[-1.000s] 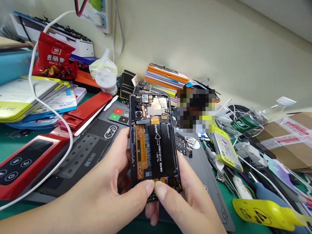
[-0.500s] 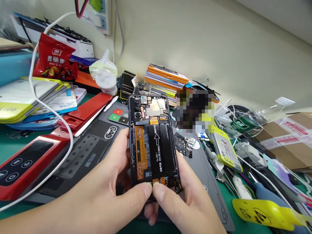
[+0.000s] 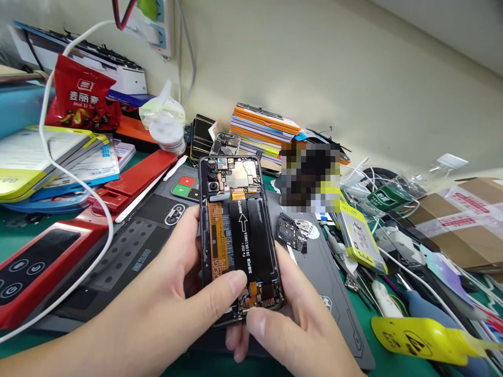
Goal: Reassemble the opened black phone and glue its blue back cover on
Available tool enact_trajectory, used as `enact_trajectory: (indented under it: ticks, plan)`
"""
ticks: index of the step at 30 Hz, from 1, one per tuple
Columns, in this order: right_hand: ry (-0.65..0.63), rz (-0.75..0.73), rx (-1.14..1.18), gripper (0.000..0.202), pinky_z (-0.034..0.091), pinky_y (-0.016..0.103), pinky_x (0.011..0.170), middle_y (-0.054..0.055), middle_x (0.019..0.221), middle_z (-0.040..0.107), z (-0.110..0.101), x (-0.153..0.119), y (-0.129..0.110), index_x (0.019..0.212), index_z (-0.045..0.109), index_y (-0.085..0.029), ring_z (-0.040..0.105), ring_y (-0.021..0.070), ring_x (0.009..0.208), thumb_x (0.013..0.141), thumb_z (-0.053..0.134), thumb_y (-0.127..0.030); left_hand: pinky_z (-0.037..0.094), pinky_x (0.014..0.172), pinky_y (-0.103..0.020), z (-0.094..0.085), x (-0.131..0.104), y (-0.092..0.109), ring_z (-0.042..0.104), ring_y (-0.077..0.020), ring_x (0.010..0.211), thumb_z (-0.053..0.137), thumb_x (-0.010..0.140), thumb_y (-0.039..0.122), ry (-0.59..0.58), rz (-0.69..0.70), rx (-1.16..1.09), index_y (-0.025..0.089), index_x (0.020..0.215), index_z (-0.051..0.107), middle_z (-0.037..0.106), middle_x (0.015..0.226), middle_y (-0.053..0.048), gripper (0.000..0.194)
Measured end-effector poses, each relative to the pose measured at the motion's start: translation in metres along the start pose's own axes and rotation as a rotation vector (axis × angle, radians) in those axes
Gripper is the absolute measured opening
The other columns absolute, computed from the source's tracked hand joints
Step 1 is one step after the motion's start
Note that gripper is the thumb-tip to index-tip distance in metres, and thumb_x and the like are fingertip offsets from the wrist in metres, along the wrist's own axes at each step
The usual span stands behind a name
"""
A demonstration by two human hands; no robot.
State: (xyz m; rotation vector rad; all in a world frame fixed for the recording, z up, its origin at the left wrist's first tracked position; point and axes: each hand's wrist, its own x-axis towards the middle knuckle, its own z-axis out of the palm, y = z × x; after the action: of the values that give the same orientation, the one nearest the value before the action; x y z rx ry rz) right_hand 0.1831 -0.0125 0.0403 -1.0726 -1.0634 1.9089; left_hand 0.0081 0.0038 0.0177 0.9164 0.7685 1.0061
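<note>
In the head view, my left hand (image 3: 168, 293) and right hand (image 3: 306, 319) are grasping an opened black rectangular smartphone (image 3: 255, 241) above the dark grey flat mat (image 3: 336, 298). My left thumb is lying near its thin orange ribbon cable (image 3: 253, 292), so I'm risking a crease by pressing sideways, or a drop by loosening my hold
</note>
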Motion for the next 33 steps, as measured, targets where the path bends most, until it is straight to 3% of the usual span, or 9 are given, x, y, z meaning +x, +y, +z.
enact_trajectory:
  ticks: [3, 7, 17, 21, 24, 28, 33]
  plan:
    - [-0.058, -0.076, 0.045, 0.041, 0.054, 0.024, 0.07, 0.0, 0.089, 0.069, -0.006, 0.002, 0.004, 0.131, 0.063, -0.026, 0.065, 0.0107, 0.072, 0.092, 0.074, -0.031, 0.04, 0.034, -0.008, -0.003, -0.001, 0.002, 0.071, -0.0138, 0.055, 0.075, 0.087, 0.028, -0.023, -0.044, 0.086, 0.038, 0.136, 0.048, 0.075, 0.08, 0.004, 0.057]
    - [-0.081, -0.134, 0.042, 0.025, 0.055, 0.024, 0.069, 0.001, 0.088, 0.068, -0.011, 0.004, 0.007, 0.121, 0.069, -0.023, 0.066, 0.0123, 0.076, 0.096, 0.068, -0.028, 0.041, 0.032, -0.01, -0.006, -0.002, 0.003, 0.07, -0.0165, 0.057, 0.077, 0.085, 0.042, 0.05, -0.056, 0.207, 0.037, 0.138, 0.049, 0.074, 0.079, 0.002, 0.06]
    - [-0.021, -0.08, -0.068, 0.025, 0.054, 0.018, 0.058, -0.001, 0.084, 0.065, -0.006, 0.007, 0.005, 0.117, 0.064, -0.022, 0.062, 0.0073, 0.062, 0.098, 0.071, -0.036, 0.045, 0.036, -0.011, -0.009, -0.003, 0.006, 0.07, -0.0163, 0.059, 0.074, 0.089, 0.047, 0.036, -0.083, 0.229, 0.039, 0.134, 0.05, 0.074, 0.081, 0.002, 0.052]
    - [0.026, -0.071, -0.083, 0.026, 0.054, 0.019, 0.058, -0.001, 0.083, 0.065, -0.003, 0.005, 0.008, 0.118, 0.065, -0.022, 0.063, 0.0078, 0.063, 0.097, 0.071, -0.037, 0.043, 0.035, -0.009, -0.004, -0.003, 0.008, 0.068, -0.0132, 0.053, 0.075, 0.089, 0.049, 0.093, -0.09, 0.219, 0.041, 0.133, 0.05, 0.073, 0.079, 0.004, 0.052]
    - [0.009, -0.049, -0.087, 0.033, 0.055, 0.02, 0.061, -0.001, 0.083, 0.067, -0.003, 0.003, 0.008, 0.12, 0.065, -0.022, 0.064, 0.0091, 0.066, 0.092, 0.078, -0.034, 0.041, 0.034, -0.008, -0.003, -0.002, 0.008, 0.064, -0.0106, 0.049, 0.075, 0.09, 0.048, 0.15, -0.112, 0.232, 0.041, 0.134, 0.048, 0.072, 0.077, 0.005, 0.053]
    - [-0.06, -0.018, -0.059, 0.052, 0.056, 0.022, 0.068, -0.001, 0.086, 0.07, -0.002, 0.004, 0.003, 0.126, 0.065, -0.025, 0.065, 0.0115, 0.074, 0.08, 0.088, -0.024, 0.039, 0.033, -0.008, -0.009, 0.002, 0.005, 0.054, -0.007, 0.044, 0.076, 0.09, 0.035, 0.127, 0.014, 0.277, 0.04, 0.134, 0.049, 0.07, 0.078, 0.007, 0.052]
    - [0.0, -0.005, -0.112, 0.037, 0.055, 0.023, 0.066, -0.002, 0.082, 0.067, 0.0, 0.004, 0.005, 0.121, 0.065, -0.024, 0.064, 0.0116, 0.071, 0.087, 0.081, -0.028, 0.06, 0.051, -0.017, -0.012, 0.004, 0.003, 0.072, -0.0154, 0.067, 0.073, 0.091, 0.028, 0.043, -0.02, 0.152, 0.041, 0.131, 0.048, 0.075, 0.101, 0.006, 0.05]
